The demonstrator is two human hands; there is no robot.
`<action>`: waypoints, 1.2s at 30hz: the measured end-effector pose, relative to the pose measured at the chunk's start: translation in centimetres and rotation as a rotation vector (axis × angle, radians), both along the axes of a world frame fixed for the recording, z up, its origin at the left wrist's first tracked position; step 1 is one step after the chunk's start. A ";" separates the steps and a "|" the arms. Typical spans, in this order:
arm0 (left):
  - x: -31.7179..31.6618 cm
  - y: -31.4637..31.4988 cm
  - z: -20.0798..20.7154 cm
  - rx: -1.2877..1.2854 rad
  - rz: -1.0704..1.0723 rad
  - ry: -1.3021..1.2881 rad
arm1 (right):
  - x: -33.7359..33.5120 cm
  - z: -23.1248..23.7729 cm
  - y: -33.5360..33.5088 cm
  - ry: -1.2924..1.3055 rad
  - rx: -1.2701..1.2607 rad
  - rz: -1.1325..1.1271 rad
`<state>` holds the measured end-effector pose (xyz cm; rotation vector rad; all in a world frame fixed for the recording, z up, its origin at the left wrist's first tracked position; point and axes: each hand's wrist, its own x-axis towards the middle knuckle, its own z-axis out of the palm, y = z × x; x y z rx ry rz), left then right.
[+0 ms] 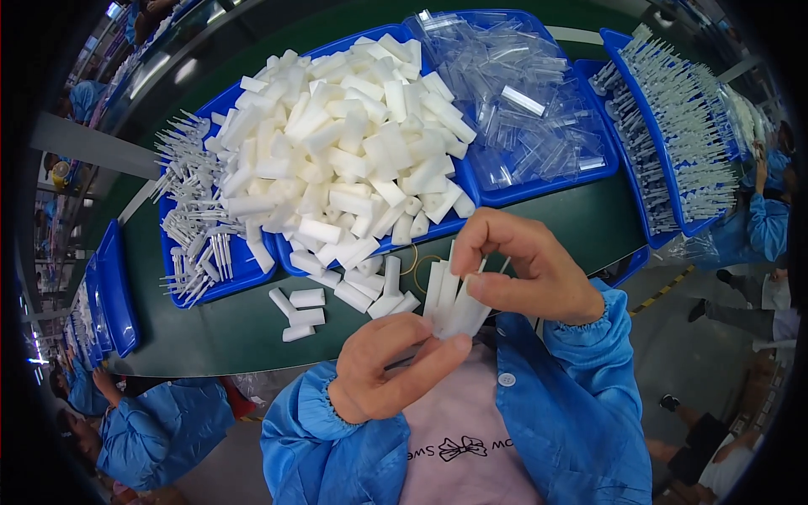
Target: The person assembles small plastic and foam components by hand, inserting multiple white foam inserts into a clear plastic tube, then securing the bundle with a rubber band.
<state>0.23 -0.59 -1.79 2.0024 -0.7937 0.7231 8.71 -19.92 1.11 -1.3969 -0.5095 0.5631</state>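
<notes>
In front of my chest, my left hand (389, 364) is closed round the lower end of a small bundle of white foam pieces (441, 290). The bundle stands roughly upright, and part of it looks glossy or see-through. My right hand (534, 268) reaches over its top with thumb and forefinger pinched at the upper right side. A thin pale edge shows near those fingertips; exactly what they grip is hidden. Beyond my hands, a big heap of white foam pieces (337, 126) overflows a blue tray (467, 181). Several loose foam pieces (307, 317) lie on the green table (227, 332).
A blue tray (539, 192) at the back holds clear plastic sleeves (530, 101). Thin white pointed parts (198, 189) fill a tray on the left; more pointed parts (673, 135) fill trays at right. Thin tan bands (431, 268) lie by the heap. Co-workers in blue sit either side.
</notes>
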 end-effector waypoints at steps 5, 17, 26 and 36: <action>1.2 0.0 1.3 -0.064 0.093 0.347 | -0.2 -0.1 -0.2 -0.053 -0.011 -0.059; 1.0 0.7 -0.6 -0.475 -0.087 0.786 | 3.6 -0.3 -2.3 -0.905 -0.454 -0.538; 1.1 0.8 -0.2 -1.002 -0.256 1.149 | 9.7 -5.3 -4.1 -1.355 -1.018 -0.382; 1.0 0.3 -1.0 -0.978 -0.203 1.010 | 5.8 -1.5 -2.5 -0.494 -0.067 -0.669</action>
